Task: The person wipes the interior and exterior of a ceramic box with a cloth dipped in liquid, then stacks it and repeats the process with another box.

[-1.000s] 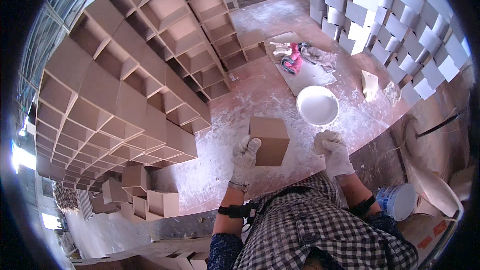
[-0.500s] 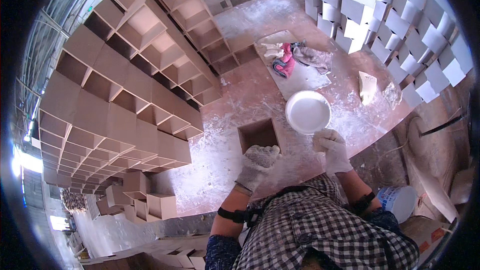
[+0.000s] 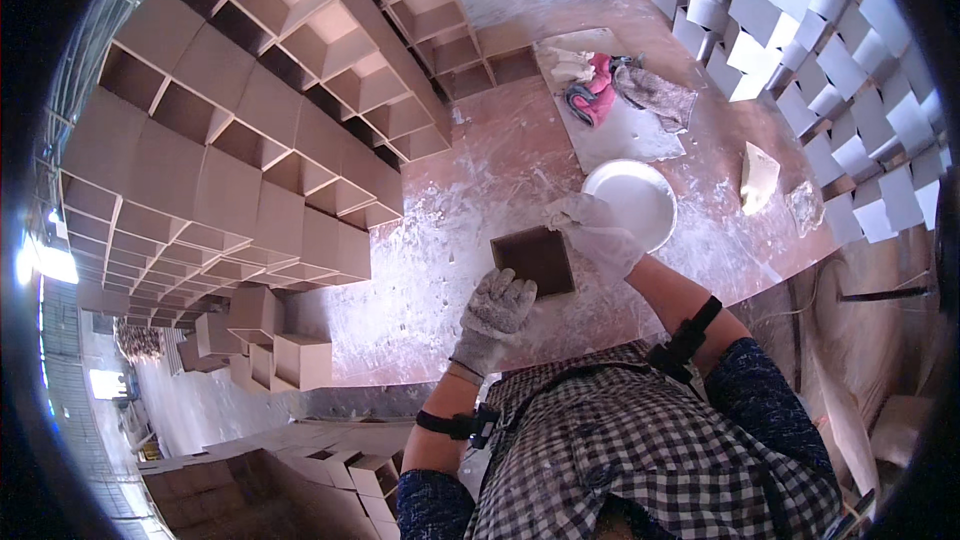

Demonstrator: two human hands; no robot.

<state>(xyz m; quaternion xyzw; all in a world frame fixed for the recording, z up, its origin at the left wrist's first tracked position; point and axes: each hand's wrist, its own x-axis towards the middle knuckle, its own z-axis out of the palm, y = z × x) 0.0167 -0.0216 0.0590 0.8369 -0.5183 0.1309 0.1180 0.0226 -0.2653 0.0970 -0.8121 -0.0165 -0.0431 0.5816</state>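
Gloves on both hands: left hand [image 3: 497, 308] and right hand [image 3: 597, 232] have fingers closed around a square brown clay box [image 3: 534, 260], held up over the dusty floor [image 3: 470, 190], just beside the white bowl [image 3: 632, 202].

Stacked brown open-ended boxes [image 3: 240, 140] fill the far left. A white bowl [image 3: 632, 202] sits on the dusty reddish floor [image 3: 480, 180], with pink and grey rags [image 3: 620, 90] on a board beyond it. White blocks [image 3: 800, 40] line the far right.
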